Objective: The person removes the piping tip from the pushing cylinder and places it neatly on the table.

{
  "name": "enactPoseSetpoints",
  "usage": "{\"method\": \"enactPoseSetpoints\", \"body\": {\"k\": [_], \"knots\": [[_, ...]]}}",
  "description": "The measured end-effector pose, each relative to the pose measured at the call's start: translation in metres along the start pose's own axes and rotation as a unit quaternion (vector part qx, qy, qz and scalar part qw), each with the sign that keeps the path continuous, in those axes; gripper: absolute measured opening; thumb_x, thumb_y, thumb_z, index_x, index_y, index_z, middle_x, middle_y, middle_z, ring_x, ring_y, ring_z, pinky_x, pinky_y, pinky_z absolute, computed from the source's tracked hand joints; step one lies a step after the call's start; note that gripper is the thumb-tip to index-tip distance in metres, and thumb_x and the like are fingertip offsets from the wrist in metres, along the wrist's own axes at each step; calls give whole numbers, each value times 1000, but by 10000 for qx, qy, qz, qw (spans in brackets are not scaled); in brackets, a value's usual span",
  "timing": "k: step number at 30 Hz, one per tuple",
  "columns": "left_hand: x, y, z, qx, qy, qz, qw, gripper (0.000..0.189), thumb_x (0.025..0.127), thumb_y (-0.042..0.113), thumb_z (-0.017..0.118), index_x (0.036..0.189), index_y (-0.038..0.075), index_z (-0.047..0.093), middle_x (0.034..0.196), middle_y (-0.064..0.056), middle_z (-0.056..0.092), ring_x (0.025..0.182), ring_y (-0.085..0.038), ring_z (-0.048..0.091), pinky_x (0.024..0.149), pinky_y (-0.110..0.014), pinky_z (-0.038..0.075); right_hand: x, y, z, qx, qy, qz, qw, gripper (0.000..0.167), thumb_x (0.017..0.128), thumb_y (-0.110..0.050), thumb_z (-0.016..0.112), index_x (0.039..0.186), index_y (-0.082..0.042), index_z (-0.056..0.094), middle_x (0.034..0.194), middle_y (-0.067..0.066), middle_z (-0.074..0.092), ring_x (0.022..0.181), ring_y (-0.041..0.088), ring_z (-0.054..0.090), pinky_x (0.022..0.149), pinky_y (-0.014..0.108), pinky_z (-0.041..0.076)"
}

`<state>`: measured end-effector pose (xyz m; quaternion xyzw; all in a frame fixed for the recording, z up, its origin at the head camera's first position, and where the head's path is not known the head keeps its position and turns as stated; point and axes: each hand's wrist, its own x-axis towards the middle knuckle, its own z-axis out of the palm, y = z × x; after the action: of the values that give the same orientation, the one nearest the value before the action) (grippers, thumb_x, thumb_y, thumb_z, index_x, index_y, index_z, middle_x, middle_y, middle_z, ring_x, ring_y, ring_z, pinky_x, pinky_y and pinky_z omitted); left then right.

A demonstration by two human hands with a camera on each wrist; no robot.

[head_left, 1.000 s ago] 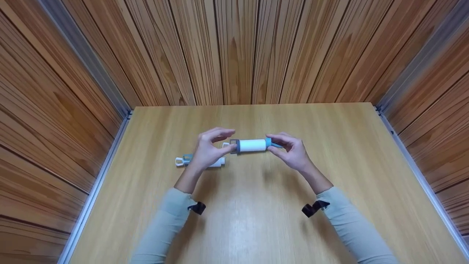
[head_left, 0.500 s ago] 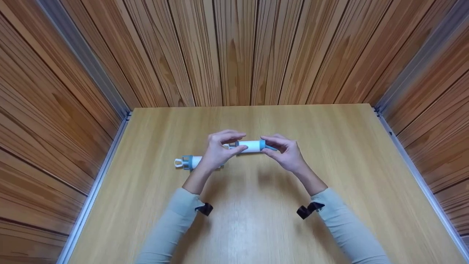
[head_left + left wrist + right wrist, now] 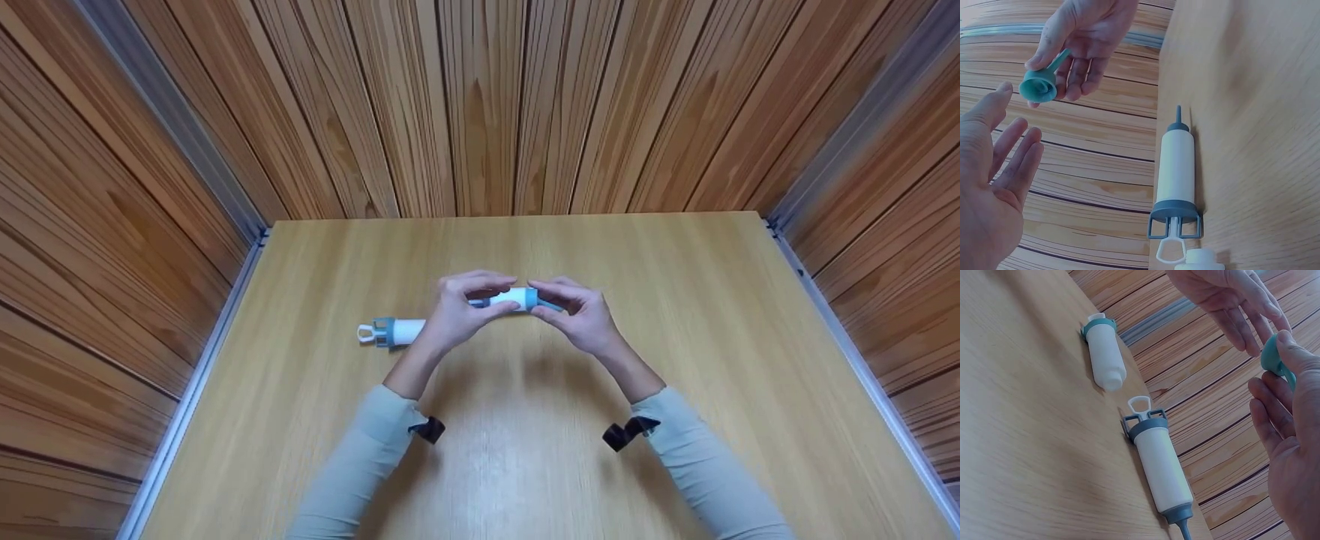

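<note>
In my right hand [image 3: 585, 311], thumb and fingers pinch a hollow teal nozzle [image 3: 1039, 85] with a thin spout. Its wide round mouth faces my left hand [image 3: 466, 306], whose fingers are spread and hold nothing, close beside the nozzle. Below both hands a large white syringe [image 3: 1176, 166] lies on the table, with a dark blue-grey collar and a dark nozzle on its tip. A second white syringe [image 3: 1107, 357], with a teal collar [image 3: 384, 331] and a bare white tip, lies to the left, partly hidden by my left hand in the head view.
The light wooden table [image 3: 480, 480] is bounded by wood-plank walls [image 3: 480, 112] at the back and sides. Metal rails [image 3: 191, 382] run along its side edges. Black wrist cameras [image 3: 429, 430] sit at both sleeve cuffs.
My left hand has moved right, over the dark-collared syringe, uncovering more of the teal-collared one. My right hand has shifted left with the teal nozzle, so the hands are closer together.
</note>
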<state>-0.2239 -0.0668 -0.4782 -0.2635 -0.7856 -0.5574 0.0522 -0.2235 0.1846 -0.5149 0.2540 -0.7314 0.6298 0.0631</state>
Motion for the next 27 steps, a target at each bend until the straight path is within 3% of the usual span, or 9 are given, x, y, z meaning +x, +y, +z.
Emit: {"method": "enactPoseSetpoints", "body": {"k": [7,14,20,27], "knots": [[0,-2,5,-82,-94,-59,9999,35,99,19,88,132,9,83,133,-14,84,126,-35,80,109,-57,66,0,-2,3,30,-12,41,10000,39,99,12,76,138,10,74,118,-9,78,108,4,75,104,18,63],[-1,-1,7,211,-124,-95,9997,33,98,22,89,130,13,85,132,-8,85,125,-28,81,107,-41,68,0,-5,6,25,-94,64,9999,40,100,11,75,140,8,73,120,-16,77,112,3,76,105,20,64],[-1,0,7,245,-99,-192,9995,31,99,24,89,129,14,86,130,-7,85,122,-27,81,105,-44,69,1,-4,6,-23,-126,-44,9999,40,100,11,75,140,8,74,121,-14,77,113,3,76,105,21,64],[-1,-2,7,202,-131,-77,9997,29,99,23,88,127,14,86,128,-7,86,119,-26,82,103,-41,69,1,-3,7,-9,-141,-183,9997,40,99,12,75,139,8,73,121,-14,78,112,3,76,106,23,65]]}}
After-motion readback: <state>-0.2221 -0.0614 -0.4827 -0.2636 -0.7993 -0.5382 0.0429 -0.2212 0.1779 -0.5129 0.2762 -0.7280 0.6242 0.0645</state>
